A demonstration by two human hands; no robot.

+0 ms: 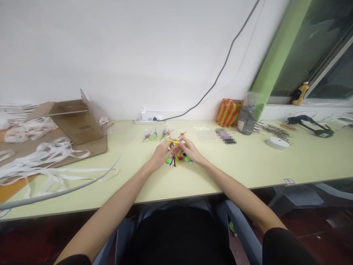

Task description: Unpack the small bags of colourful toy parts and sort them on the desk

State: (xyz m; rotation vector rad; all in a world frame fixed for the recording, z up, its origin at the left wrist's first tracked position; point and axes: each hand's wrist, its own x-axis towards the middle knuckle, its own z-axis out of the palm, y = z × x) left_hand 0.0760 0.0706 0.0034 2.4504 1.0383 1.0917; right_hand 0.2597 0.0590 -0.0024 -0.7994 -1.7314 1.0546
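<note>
My left hand (162,152) and my right hand (191,150) meet above the middle of the table, fingers closed together round a small yellow plastic piece (173,141). Its thin stem points left; the rest is partly covered by my fingertips. Just below the hands lies a small pile of plastic parts: a green disc (186,159), a red disc (180,159) and several thin coloured sticks (174,162). Behind the hands, small clear-wrapped groups of coloured parts (166,134) rest on the table.
On the left stand an open cardboard box (75,121) and tangled white straps (55,156). A power strip (145,120) lies along the wall. To the right are a phone (226,136), a striped bag (227,112), a grey bag (246,119), a white round stack (277,142) and a black headband (310,125).
</note>
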